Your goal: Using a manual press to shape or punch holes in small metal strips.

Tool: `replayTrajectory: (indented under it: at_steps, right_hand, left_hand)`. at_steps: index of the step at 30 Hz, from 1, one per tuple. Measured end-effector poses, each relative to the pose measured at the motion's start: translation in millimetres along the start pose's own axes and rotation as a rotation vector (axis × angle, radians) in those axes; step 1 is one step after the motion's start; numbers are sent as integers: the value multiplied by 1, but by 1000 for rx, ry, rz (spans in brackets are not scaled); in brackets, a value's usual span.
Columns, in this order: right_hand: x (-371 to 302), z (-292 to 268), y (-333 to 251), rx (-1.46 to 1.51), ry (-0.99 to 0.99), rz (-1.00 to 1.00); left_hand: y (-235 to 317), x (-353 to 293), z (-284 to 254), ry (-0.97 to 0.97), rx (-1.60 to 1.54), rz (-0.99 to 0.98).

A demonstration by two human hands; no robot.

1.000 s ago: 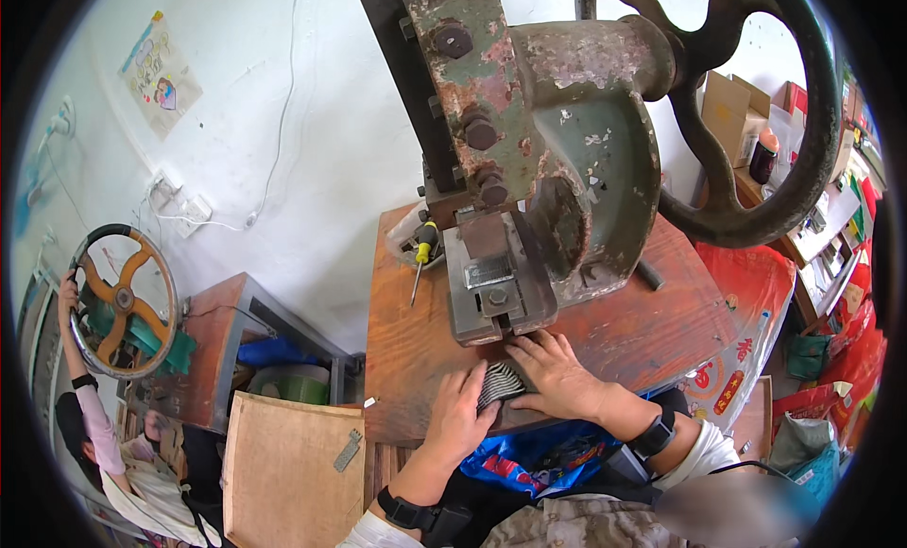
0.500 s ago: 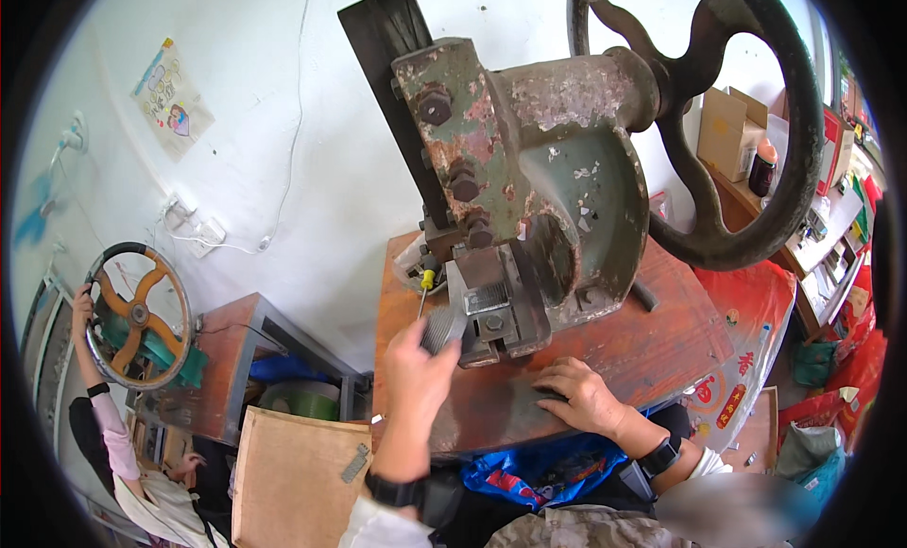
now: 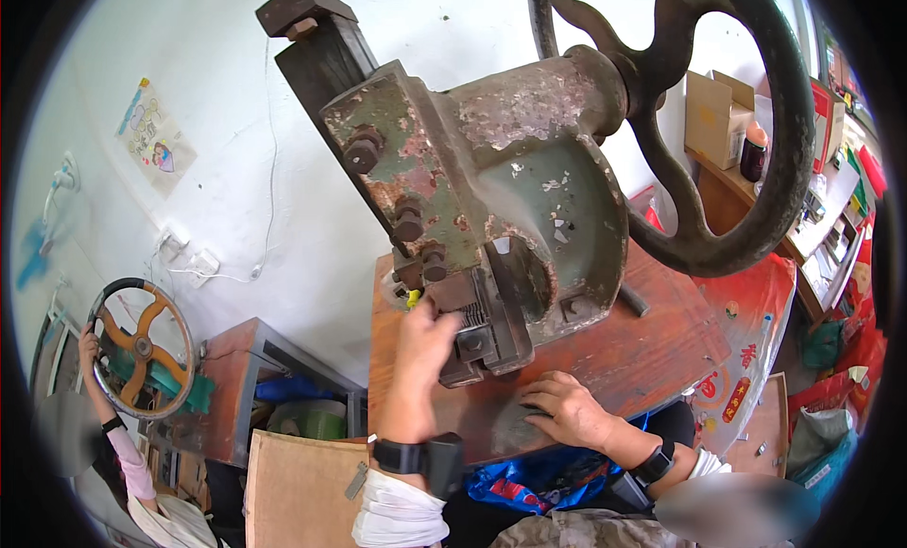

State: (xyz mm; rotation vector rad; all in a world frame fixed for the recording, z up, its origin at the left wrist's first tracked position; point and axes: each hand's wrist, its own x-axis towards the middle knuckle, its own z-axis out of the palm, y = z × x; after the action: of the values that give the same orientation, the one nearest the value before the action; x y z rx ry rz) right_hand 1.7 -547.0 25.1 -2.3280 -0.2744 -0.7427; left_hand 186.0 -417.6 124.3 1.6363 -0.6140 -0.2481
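Note:
My left hand (image 3: 425,345) reaches into the lower end of the big hand press (image 3: 529,113). Its thumb and fingers are pinched at the die, against a ribbed metal part (image 3: 471,314) just behind a bolted block (image 3: 475,343). Whatever lies between those fingers is hidden. My right hand (image 3: 572,411) rests on the red-brown table (image 3: 491,420) in front of the press, fingers loosely spread and holding nothing. A yellow-handled tool (image 3: 413,299) shows just beyond my left fingers, mostly covered.
The press's large handwheel (image 3: 803,104) stands at upper right. At left, a co-worker's hand holds another wheel (image 3: 142,347). A shallow wooden tray (image 3: 302,491) with a small metal piece sits front left. A blue bag (image 3: 539,482) lies below the table edge.
My left hand has moved up into the die; the ribbed metal piece between its fingers before no longer shows. My right hand stays on the table. The view has shifted slightly.

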Motion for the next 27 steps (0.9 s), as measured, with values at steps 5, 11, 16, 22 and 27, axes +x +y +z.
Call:
replayTrajectory:
  at_steps: [5, 11, 16, 22, 27]
  right_hand:
    - [-1, -2, 1, 144, 47, 56]
    - [21, -27, -7, 159, 131, 96]
    - [63, -32, -11, 96, 226, 140]
    - [110, -19, -7, -97, 225, 87]
    - [113, -16, -8, -63, 184, 157]
  left_hand:
    - [-22, 6, -2, 112, 295, 138]
    - [-43, 10, -7, 188, 498, 312]
    - [-59, 9, -7, 182, 330, 360]
    - [-42, -1, -2, 168, 643, 344]
    - [-40, 3, 1, 156, 572, 214]
